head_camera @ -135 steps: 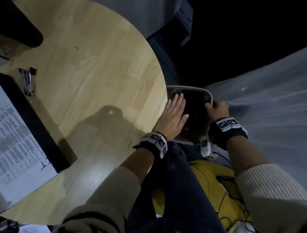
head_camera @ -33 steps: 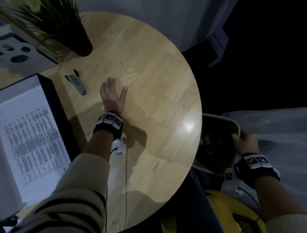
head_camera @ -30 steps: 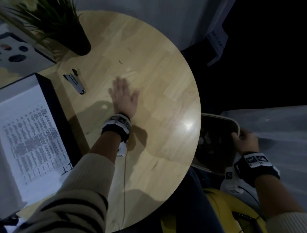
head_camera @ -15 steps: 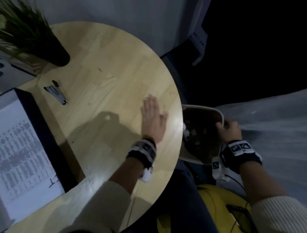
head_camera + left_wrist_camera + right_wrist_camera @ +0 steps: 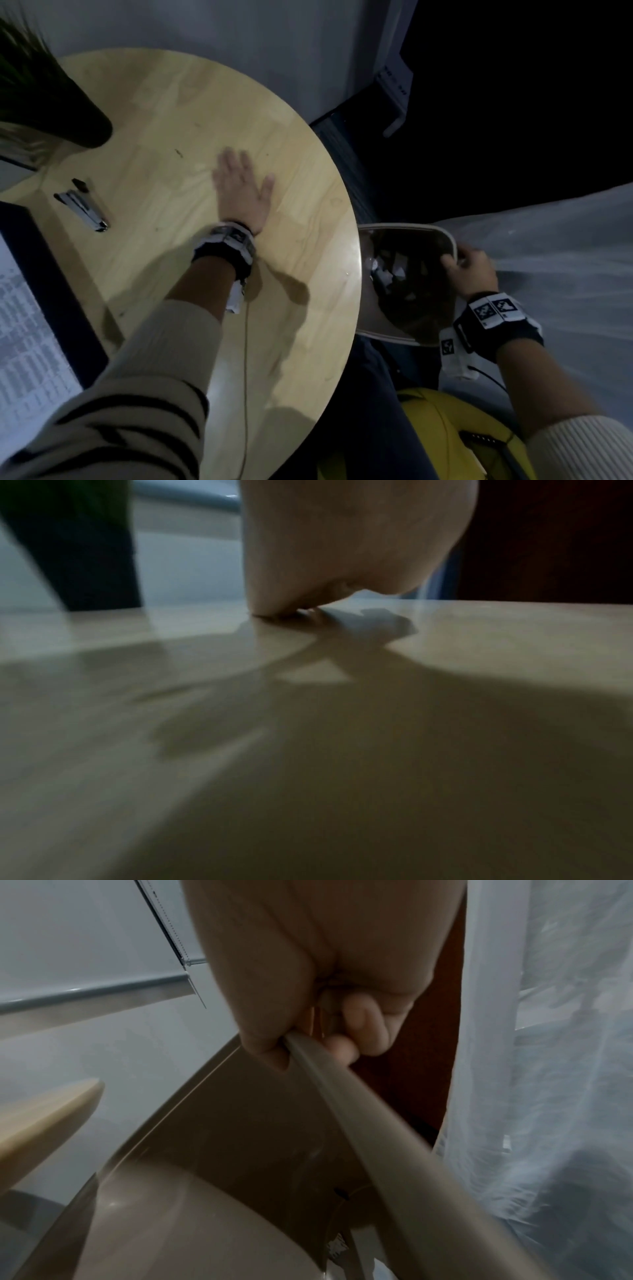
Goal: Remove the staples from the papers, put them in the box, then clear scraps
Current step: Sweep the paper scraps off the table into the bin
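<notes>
A: Where is the left hand (image 5: 241,192)?

B: Flat on the round wooden table (image 5: 178,113), palm down, fingers straight and spread, holding nothing. The left wrist view adds that the heel of the palm touches the wood; the fingers are hidden there.

A: And the right hand (image 5: 471,270)?

B: It grips the far-right rim of a brown plastic bin (image 5: 407,229) held just beside the table's right edge, below the tabletop. The right wrist view shows what the head view cannot: the thumb (image 5: 263,1047) lies over the rim's inner side and the fingers (image 5: 369,1031) curl under its outer side.

A: The scraps?

B: Only the head view shows them: white paper scraps (image 5: 388,272) lying in the bin, toward its left side. The right wrist view mostly shows the bin's wall.

A: The papers?

B: Printed sheets (image 5: 24,329) lie at the left, in a dark-edged box (image 5: 51,274), as far as I can tell. A staple remover (image 5: 82,209) rests on the table between that box and the left hand, apart from both. A dark plant pot (image 5: 73,113) stands at the far left.
</notes>
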Tool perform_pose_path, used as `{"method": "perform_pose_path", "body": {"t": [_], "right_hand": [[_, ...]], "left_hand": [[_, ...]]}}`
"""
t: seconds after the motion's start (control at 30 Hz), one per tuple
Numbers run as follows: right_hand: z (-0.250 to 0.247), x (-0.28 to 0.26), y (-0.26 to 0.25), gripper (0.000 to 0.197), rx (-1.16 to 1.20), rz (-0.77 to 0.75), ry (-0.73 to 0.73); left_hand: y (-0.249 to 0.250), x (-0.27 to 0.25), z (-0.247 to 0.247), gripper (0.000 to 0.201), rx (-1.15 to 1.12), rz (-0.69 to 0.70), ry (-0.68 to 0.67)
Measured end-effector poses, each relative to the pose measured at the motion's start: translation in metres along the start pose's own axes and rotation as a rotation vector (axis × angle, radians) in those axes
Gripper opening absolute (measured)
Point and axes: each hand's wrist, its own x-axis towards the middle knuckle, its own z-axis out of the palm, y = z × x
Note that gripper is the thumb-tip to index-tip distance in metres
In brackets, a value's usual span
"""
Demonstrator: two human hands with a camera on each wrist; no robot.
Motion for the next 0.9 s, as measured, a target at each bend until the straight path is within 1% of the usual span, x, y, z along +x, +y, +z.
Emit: {"method": "perform_pose_path", "body": {"t": [0.03, 0.13, 0.27, 0.33, 0.37, 0.4, 0.43, 0.47, 0.5, 0.53, 0.57, 0.6, 0.63, 0.7, 0.73, 0.83, 0.87, 0.9], "right_hand": [[0.000, -0.001, 0.000, 0.031, -0.002, -0.001, -0.002], [0.001, -0.004, -0.004, 0.031, -0.015, -0.014, 0.004], [0.002, -0.012, -0.009, 0.029, -0.003, -0.004, -0.003], [0.003, -0.017, -0.011, 0.028, 0.001, -0.003, -0.001], [0.003, -0.019, -0.010, 0.028, -0.002, -0.011, 0.006], [0.003, -0.020, -0.009, 0.028, -0.007, -0.017, 0.015], [0.003, -0.021, -0.008, 0.028, -0.010, -0.022, 0.023], [0.003, -0.022, -0.008, 0.028, -0.008, -0.020, 0.027], [0.003, -0.023, -0.006, 0.029, -0.004, -0.019, 0.031], [0.003, -0.023, -0.005, 0.029, -0.003, -0.017, 0.033], [0.003, -0.024, -0.004, 0.029, -0.003, -0.013, 0.032], [0.004, -0.025, -0.003, 0.029, -0.001, -0.004, 0.030], [0.004, -0.026, -0.002, 0.029, 0.005, 0.002, 0.032], [0.005, -0.027, -0.002, 0.028, 0.009, 0.005, 0.036], [0.005, -0.028, -0.002, 0.028, 0.008, 0.004, 0.037], [0.003, -0.030, -0.002, 0.028, 0.014, 0.004, 0.045], [0.002, -0.031, -0.002, 0.028, 0.020, 0.008, 0.045], [0.001, -0.031, -0.002, 0.028, 0.029, 0.012, 0.043]], "left_hand": [[0.010, -0.004, 0.005, 0.071, 0.027, 0.066, -0.018], [0.043, -0.029, 0.019, 0.075, 0.095, 0.204, -0.087], [0.078, -0.094, 0.047, 0.078, 0.117, 0.394, -0.196], [0.089, -0.121, 0.055, 0.075, 0.027, 0.454, -0.248], [0.092, -0.131, 0.056, 0.069, -0.086, 0.477, -0.272], [0.092, -0.137, 0.053, 0.063, -0.224, 0.472, -0.271], [0.089, -0.142, 0.048, 0.059, -0.342, 0.431, -0.213], [0.082, -0.146, 0.046, 0.056, -0.413, 0.358, -0.110], [0.074, -0.149, 0.045, 0.055, -0.450, 0.259, 0.007], [0.065, -0.151, 0.045, 0.055, -0.467, 0.152, 0.091], [0.058, -0.154, 0.047, 0.058, -0.454, 0.070, 0.119], [0.054, -0.156, 0.051, 0.063, -0.402, 0.034, 0.094], [0.054, -0.159, 0.055, 0.068, -0.310, 0.038, 0.037], [0.068, -0.165, 0.068, 0.075, -0.138, 0.118, -0.074], [0.079, -0.170, 0.072, 0.076, -0.091, 0.157, -0.112], [0.114, -0.189, 0.083, 0.076, -0.020, 0.211, -0.143], [0.125, -0.193, 0.086, 0.076, -0.025, 0.252, -0.162], [0.135, -0.197, 0.087, 0.077, -0.045, 0.325, -0.195]]}}
